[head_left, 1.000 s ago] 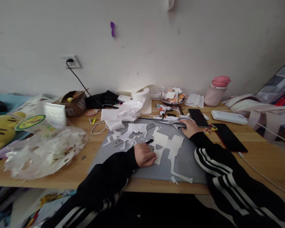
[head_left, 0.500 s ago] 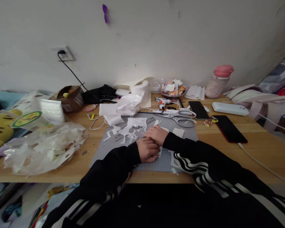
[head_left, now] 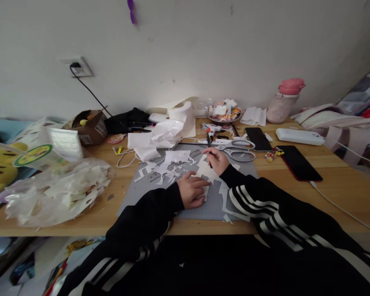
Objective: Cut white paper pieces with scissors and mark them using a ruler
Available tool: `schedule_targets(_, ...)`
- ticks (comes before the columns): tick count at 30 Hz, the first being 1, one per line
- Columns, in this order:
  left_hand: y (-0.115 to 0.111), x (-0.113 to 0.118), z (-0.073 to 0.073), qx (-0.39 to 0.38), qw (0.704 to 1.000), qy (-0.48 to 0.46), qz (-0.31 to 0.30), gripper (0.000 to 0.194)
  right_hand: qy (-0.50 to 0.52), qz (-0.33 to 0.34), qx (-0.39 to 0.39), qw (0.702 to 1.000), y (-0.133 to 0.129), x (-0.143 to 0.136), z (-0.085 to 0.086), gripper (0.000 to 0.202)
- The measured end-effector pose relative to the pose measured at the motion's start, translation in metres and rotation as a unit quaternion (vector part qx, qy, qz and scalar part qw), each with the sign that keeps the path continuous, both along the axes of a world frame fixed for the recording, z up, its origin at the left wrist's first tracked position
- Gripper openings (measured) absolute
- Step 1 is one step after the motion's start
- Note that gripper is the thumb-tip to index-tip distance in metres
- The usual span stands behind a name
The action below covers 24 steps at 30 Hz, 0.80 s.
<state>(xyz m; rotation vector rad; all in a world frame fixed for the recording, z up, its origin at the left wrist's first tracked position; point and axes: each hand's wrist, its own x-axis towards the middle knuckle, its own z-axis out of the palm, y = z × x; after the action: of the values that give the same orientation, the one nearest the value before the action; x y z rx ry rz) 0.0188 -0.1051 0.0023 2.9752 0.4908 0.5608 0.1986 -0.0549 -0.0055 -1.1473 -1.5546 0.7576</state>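
My left hand [head_left: 191,190] rests on the grey cutting mat with its fingers spread, partly over a piece of white paper [head_left: 204,165]. Just right of it and farther back, my right hand [head_left: 216,162] is closed around a slim black pen-like tool [head_left: 209,139], whose upper end points away from me. I cannot tell whether it is a pen or a craft knife. Left of the hands lie white paper scraps [head_left: 172,169] and a metal ruler [head_left: 154,176] partly covered by them. A cut paper strip [head_left: 226,201] lies on the mat [head_left: 135,201] at the right.
Grey-handled scissors [head_left: 239,150], a glue gun [head_left: 212,128] and a bowl of scraps [head_left: 225,119] stand behind the mat. Two phones [head_left: 299,163], a white power bank [head_left: 300,136] and a pink bottle [head_left: 284,102] are at right. A plastic bag of scraps [head_left: 61,193] lies left.
My hands were together, the right over the left. Now they are apart: the right has moved right with the black tool showing, and the left has its fingers spread, uncovering more paper.
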Motion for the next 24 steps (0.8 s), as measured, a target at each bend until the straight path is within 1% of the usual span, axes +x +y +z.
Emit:
schedule_targets(2, 0.003, 0.001, -0.003, 0.0, 0.999, 0.002, 0.035, 0.027, 0.059, -0.003, -0.024, 0.998, 0.0, 0.006, 0.001, 0.023)
schedule_targets(3, 0.004, 0.001, -0.005, -0.001, 0.998, 0.003, 0.059, 0.031, 0.079, 0.002, -0.018, 0.997, 0.0, 0.01, 0.002, 0.023)
schedule_targets(4, 0.006, 0.001, -0.009, -0.006, 0.996, 0.003, 0.086, 0.04, 0.087, 0.014, -0.006, 0.996, -0.001, 0.013, 0.004, 0.025)
schedule_targets(6, 0.009, 0.001, -0.017, -0.024, 0.99, 0.002, 0.14, 0.06, 0.063, 0.039, 0.015, 0.997, -0.003, 0.022, 0.007, 0.028)
schedule_targets(7, 0.011, 0.001, -0.02, -0.038, 0.986, 0.001, 0.161, 0.066, 0.033, 0.046, 0.018, 0.998, -0.004, 0.026, 0.009, 0.028)
schedule_targets(9, 0.012, 0.0, -0.025, -0.067, 0.981, 0.003, 0.184, 0.068, -0.037, 0.039, 0.02, 0.998, -0.005, 0.034, 0.013, 0.029)
schedule_targets(11, 0.013, -0.003, -0.025, -0.093, 0.979, 0.012, 0.181, 0.061, -0.109, 0.03, 0.033, 0.993, -0.004, 0.041, 0.016, 0.028)
schedule_targets(13, 0.014, -0.007, -0.02, -0.112, 0.979, 0.029, 0.169, 0.053, -0.187, 0.04, 0.06, 0.98, -0.002, 0.046, 0.018, 0.022)
schedule_targets(16, 0.017, -0.012, -0.012, -0.126, 0.977, 0.064, 0.161, 0.058, -0.292, 0.073, 0.1, 0.948, -0.001, 0.048, 0.017, 0.014)
schedule_targets(18, 0.02, -0.015, -0.008, -0.128, 0.976, 0.081, 0.156, 0.062, -0.335, 0.092, 0.112, 0.931, -0.001, 0.046, 0.016, 0.011)
schedule_targets(21, 0.023, -0.017, -0.004, -0.131, 0.978, 0.089, 0.137, 0.065, -0.382, 0.12, 0.105, 0.91, -0.003, 0.043, 0.014, 0.012)
schedule_targets(24, 0.025, -0.018, -0.001, -0.144, 0.98, 0.089, 0.103, 0.057, -0.414, 0.133, 0.071, 0.898, -0.004, 0.04, 0.013, 0.015)
